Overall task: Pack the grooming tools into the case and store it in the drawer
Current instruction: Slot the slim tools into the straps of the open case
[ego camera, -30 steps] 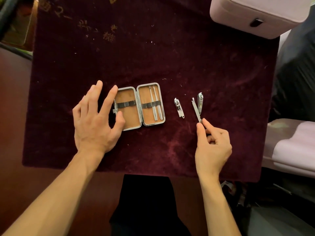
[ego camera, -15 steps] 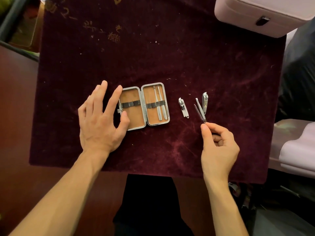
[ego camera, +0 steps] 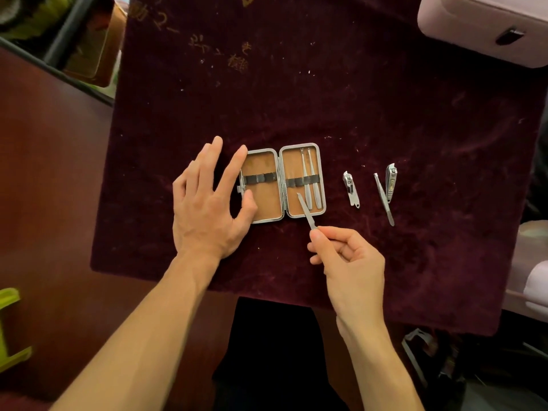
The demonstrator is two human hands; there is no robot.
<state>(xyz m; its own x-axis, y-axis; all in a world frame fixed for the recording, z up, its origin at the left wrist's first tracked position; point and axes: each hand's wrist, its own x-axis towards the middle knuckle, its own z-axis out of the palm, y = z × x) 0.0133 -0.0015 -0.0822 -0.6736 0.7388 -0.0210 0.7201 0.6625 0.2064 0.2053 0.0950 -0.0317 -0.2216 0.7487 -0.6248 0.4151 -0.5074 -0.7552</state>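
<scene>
An open metal-rimmed case (ego camera: 264, 203) with a tan lining lies on the dark red cloth. Two thin tools (ego camera: 312, 179) sit under the elastic band of its right half. My left hand (ego camera: 207, 200) rests flat on the case's left edge, fingers spread, thumb on the left half. My right hand (ego camera: 347, 256) pinches a slim metal tool (ego camera: 305, 209) whose tip lies over the lower right half of the case. To the right on the cloth lie a small nail clipper (ego camera: 350, 188), a slim tool (ego camera: 384, 198) and a larger nail clipper (ego camera: 391, 182).
The dark red velvet cloth (ego camera: 296, 93) covers a brown table (ego camera: 44, 188). A pale pink box with a dark latch (ego camera: 486, 25) stands at the back right. Pale pink items (ego camera: 533, 262) sit beyond the cloth's right edge. A green object (ego camera: 9, 327) is at the left edge.
My right hand has lifted a slim tool from beside the large clipper and carried it left to the case's right half. My left hand stays on the case.
</scene>
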